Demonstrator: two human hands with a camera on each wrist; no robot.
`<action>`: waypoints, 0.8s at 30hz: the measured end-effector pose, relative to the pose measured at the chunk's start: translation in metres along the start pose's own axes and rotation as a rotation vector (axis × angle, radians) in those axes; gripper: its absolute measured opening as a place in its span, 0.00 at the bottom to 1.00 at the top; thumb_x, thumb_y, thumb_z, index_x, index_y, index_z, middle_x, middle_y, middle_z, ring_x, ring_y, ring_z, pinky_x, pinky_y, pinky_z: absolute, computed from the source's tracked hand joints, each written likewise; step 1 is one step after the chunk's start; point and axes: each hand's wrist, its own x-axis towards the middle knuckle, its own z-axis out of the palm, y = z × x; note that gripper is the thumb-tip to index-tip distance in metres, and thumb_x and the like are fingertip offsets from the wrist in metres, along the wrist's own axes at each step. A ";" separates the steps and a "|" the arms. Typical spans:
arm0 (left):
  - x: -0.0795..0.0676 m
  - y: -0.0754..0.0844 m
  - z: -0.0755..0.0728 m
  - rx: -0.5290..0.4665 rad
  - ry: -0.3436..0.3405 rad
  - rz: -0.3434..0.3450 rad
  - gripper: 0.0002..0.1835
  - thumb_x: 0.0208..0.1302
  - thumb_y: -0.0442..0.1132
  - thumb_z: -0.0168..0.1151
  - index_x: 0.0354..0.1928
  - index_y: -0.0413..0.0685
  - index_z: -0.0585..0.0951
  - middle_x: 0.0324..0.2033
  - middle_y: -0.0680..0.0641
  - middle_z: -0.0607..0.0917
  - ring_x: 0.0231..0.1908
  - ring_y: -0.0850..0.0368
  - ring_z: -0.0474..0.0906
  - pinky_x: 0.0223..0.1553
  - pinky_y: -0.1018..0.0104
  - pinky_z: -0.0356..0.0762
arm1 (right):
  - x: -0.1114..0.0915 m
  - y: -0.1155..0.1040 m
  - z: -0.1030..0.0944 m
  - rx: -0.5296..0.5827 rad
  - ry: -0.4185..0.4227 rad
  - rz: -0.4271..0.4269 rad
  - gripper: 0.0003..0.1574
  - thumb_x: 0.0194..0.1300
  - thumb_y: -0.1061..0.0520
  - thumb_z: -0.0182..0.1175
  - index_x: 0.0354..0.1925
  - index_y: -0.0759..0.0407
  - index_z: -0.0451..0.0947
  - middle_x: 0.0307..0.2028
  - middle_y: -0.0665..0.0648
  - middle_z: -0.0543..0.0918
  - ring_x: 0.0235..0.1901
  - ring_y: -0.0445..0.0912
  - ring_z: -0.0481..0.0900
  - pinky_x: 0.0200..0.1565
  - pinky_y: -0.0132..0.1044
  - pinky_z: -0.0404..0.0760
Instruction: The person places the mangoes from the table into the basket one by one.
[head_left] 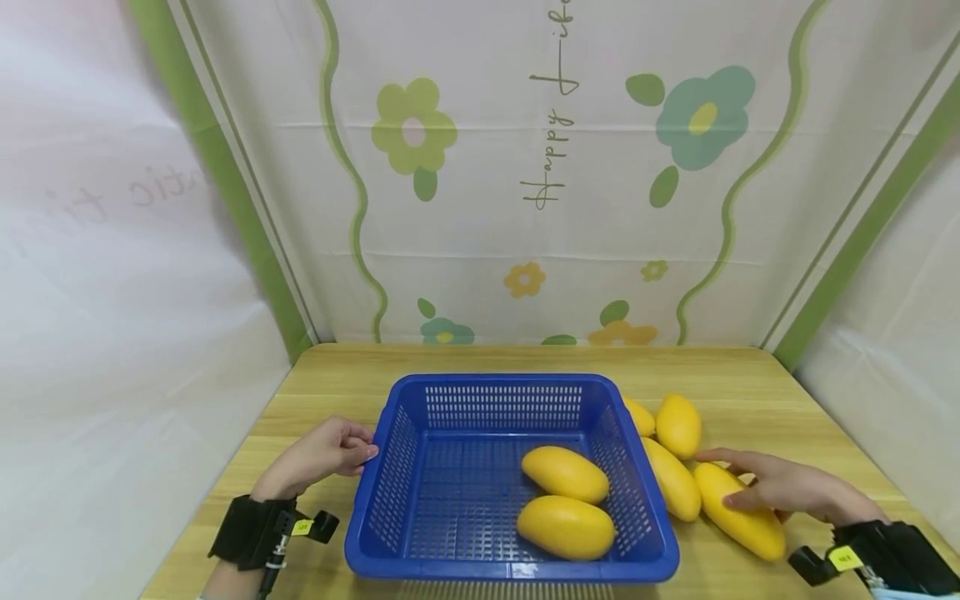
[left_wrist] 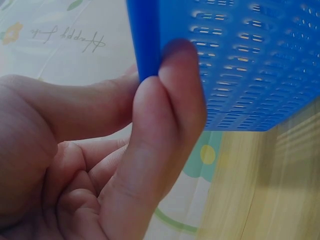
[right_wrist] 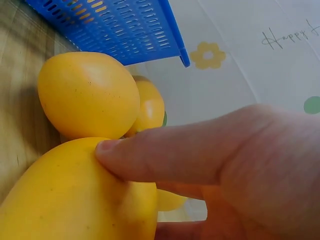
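My left hand (head_left: pixel 324 457) pinches the left rim of a blue plastic basket (head_left: pixel 510 570) between thumb and fingers; the left wrist view shows the rim (left_wrist: pixel 145 37) between them. Two yellow mangoes lie in the basket's right half, one mango (head_left: pixel 566 475) behind the other mango (head_left: pixel 566 527). Right of the basket, my right hand (head_left: pixel 787 486) grips a mango (head_left: pixel 750 529) lying on the table. Its thumb (right_wrist: pixel 135 155) presses the mango's skin in the right wrist view; the other fingers are mostly hidden behind the fruit.
Beside the basket's right wall lie more mangoes: one nearest mango (head_left: pixel 672 482), one farther back (head_left: pixel 678 425), and one partly hidden by the rim (head_left: pixel 639 417). The wooden table (head_left: pixel 345 367) meets a white flowered cloth (head_left: pixel 480 208) at the back, with cloth sides left and right.
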 end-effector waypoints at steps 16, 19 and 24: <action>0.001 0.001 0.000 0.025 0.007 -0.014 0.13 0.72 0.33 0.57 0.50 0.29 0.80 0.20 0.54 0.74 0.33 0.58 0.81 0.46 0.54 0.86 | -0.008 0.005 -0.001 0.060 -0.021 -0.142 0.42 0.67 0.58 0.62 0.68 0.64 0.49 0.51 0.71 0.69 0.41 0.54 0.73 0.36 0.45 0.78; 0.001 0.001 0.000 0.025 0.002 -0.015 0.13 0.72 0.33 0.57 0.50 0.29 0.79 0.19 0.55 0.71 0.31 0.59 0.79 0.47 0.53 0.86 | -0.009 0.005 -0.005 0.060 -0.032 -0.146 0.39 0.69 0.57 0.61 0.69 0.65 0.53 0.50 0.65 0.72 0.43 0.54 0.73 0.39 0.46 0.78; 0.001 0.001 0.001 0.021 0.001 -0.017 0.14 0.72 0.33 0.57 0.52 0.28 0.79 0.19 0.55 0.72 0.32 0.58 0.80 0.46 0.55 0.86 | -0.012 0.005 -0.008 0.049 -0.007 -0.134 0.36 0.69 0.55 0.60 0.67 0.67 0.57 0.52 0.65 0.73 0.43 0.53 0.74 0.38 0.46 0.77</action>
